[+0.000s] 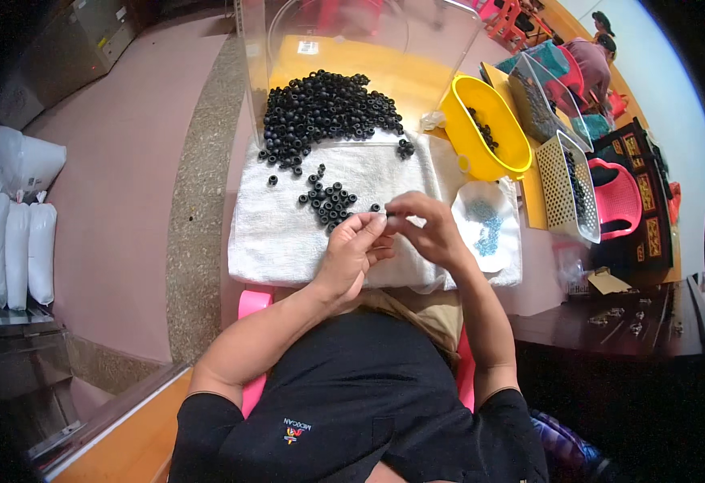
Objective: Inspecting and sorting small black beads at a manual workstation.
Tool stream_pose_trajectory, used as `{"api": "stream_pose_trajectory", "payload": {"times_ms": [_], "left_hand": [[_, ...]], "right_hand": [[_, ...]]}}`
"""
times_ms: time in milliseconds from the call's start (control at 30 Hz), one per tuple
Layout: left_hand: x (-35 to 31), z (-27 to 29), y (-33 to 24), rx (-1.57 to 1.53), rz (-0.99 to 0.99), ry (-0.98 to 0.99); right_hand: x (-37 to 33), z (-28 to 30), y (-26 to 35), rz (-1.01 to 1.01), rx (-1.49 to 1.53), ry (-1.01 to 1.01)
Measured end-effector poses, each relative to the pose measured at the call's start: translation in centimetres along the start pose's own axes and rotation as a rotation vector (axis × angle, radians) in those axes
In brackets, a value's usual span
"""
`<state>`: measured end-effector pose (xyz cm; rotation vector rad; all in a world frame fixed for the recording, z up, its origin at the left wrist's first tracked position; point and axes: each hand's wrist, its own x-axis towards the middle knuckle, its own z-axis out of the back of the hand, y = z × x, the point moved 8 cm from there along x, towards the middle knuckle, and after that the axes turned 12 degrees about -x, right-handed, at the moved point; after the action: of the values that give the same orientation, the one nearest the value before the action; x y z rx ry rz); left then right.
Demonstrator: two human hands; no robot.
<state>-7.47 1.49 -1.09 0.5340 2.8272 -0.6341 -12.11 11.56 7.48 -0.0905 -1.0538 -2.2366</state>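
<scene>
Both of my hands meet over a white towel (276,249). Thumb and fingers of my left hand (351,251) are pinched together. Close against it, my right hand (429,231) pinches too, its fingertips touching the left ones. Whatever sits between the fingertips is too small and covered to make out. Just beyond my left hand lies a loose group of small black ring-shaped pieces (330,200). Farther back is a large heap of the same black pieces (320,105). Right of my right hand, tiny pale blue bits (487,225) rest on a white sheet or shallow dish (491,262).
A clear plastic box (441,48) stands behind the heap. To the right are a yellow basin (516,153) with black pieces, a cream perforated basket (563,181), a grey basket (541,101) and a pink chair (620,201). White sacks (18,253) stand left. People sit far right.
</scene>
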Motion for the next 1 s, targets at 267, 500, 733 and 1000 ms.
{"api": "stream_pose_trajectory", "payload": {"times_ms": [267, 500, 733, 1000], "left_hand": [[-0.1, -0.2, 0.6, 0.097, 0.009, 0.007], [-0.1, -0.2, 0.7, 0.142, 0.079, 0.052], [-0.1, 0.0, 0.6, 0.089, 0.090, 0.011], [-0.1, -0.3, 1.2, 0.142, 0.171, 0.048]], "right_hand": [[-2.7, 0.9, 1.8, -0.060, -0.097, 0.010], [-3.0, 1.1, 2.0, -0.094, -0.004, 0.032], [-3.3, 1.5, 2.2, 0.030, -0.086, -0.071], [-3.4, 2.0, 2.4, 0.047, -0.056, 0.013]]}}
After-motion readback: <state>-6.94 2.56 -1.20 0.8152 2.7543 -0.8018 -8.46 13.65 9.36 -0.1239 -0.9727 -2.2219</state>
